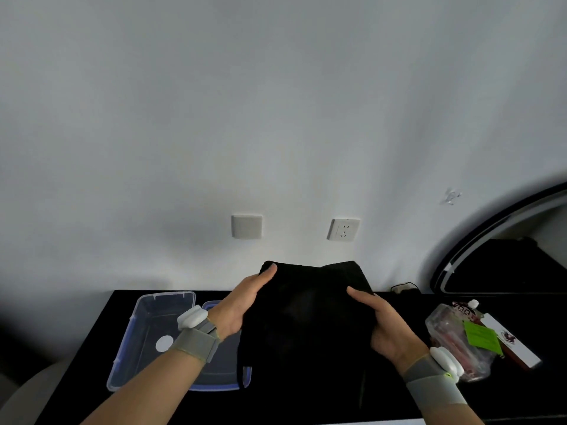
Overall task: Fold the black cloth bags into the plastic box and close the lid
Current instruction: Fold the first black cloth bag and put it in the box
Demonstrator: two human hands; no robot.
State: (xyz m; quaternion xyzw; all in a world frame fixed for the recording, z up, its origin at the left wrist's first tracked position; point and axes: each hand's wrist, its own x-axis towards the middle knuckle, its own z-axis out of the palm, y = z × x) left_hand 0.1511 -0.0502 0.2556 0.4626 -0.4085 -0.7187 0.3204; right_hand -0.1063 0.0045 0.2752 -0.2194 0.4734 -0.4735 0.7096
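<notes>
Two hands are holding one black bag [310, 314] up above the table [395, 403], in front of the wall. The left hand [242, 305] is gripping the bag's left edge, its fingers [267, 273] lying flat and closed along the cloth near the top corner. The right hand [380, 323] is pinching the right edge, thumb in front and the other fingers hidden behind. The box [144, 335] is sitting open on the table to the left, apparently empty, with its lid [224, 375] lying just beside it under the bag's lower corner. Black cloth against a black table is hiding edges, so a fold could be going crooked, and a bulky fold may be stopping the lid from closing.
</notes>
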